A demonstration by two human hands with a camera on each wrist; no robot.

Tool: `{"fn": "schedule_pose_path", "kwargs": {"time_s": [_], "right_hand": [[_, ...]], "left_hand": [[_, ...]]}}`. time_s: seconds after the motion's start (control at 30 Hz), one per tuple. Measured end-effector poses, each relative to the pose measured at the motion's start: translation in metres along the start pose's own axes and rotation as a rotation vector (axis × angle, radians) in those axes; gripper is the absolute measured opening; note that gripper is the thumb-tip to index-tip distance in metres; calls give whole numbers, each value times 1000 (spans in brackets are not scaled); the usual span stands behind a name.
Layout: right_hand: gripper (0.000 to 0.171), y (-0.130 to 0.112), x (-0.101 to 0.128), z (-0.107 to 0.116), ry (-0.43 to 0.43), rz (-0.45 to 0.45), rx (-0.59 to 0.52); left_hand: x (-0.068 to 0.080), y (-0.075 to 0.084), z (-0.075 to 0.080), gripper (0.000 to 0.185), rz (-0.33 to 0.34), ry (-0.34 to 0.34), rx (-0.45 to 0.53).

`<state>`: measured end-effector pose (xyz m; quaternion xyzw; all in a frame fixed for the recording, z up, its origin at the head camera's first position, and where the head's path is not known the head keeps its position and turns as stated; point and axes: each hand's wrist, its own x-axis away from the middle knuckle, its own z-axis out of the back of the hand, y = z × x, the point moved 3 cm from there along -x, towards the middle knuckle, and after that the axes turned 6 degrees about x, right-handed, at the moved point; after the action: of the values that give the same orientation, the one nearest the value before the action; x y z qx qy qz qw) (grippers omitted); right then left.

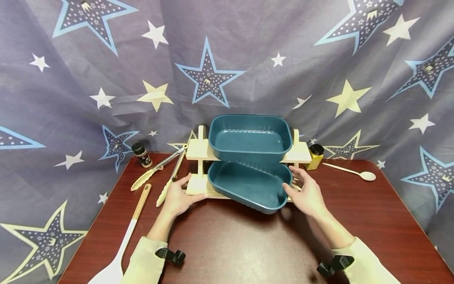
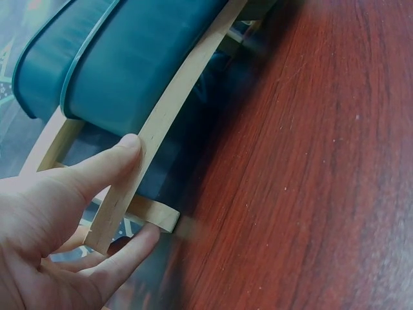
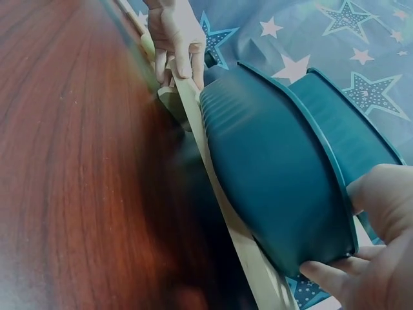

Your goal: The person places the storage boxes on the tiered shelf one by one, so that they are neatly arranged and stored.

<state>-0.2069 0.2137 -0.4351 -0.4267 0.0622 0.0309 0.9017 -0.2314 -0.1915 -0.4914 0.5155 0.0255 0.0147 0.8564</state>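
Note:
A two-tier wooden rack (image 1: 196, 184) stands at the back middle of the table. On its top tier sits a teal rectangular bin (image 1: 250, 140). A matching lower bin (image 1: 248, 183) rests askew on the lower tier, its right front corner jutting past the front slat. My left hand (image 1: 176, 198) pinches the rack's lower left end; the left wrist view shows the thumb on the front slat (image 2: 171, 106) and fingers beneath. My right hand (image 1: 307, 193) holds the lower bin's right end, thumb by the rim and fingers against the outer wall, as the right wrist view shows.
Left of the rack lie tongs (image 1: 170, 167) with cream tips, a white spatula (image 1: 129, 232) with a wooden handle, and a black-capped spice jar (image 1: 142, 155). To the right are a yellow bottle (image 1: 314, 157) and a pale spoon (image 1: 354, 172). A star-patterned cloth (image 1: 255, 90) hangs behind.

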Motion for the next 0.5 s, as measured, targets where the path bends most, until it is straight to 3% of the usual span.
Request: {"fn": "schedule_pose_path", "kwargs": {"time_s": [0.5], "right_hand": [[53, 6, -11, 0, 20, 19, 20]], "left_hand": [[1, 0, 0, 103, 6, 3, 9]]}}
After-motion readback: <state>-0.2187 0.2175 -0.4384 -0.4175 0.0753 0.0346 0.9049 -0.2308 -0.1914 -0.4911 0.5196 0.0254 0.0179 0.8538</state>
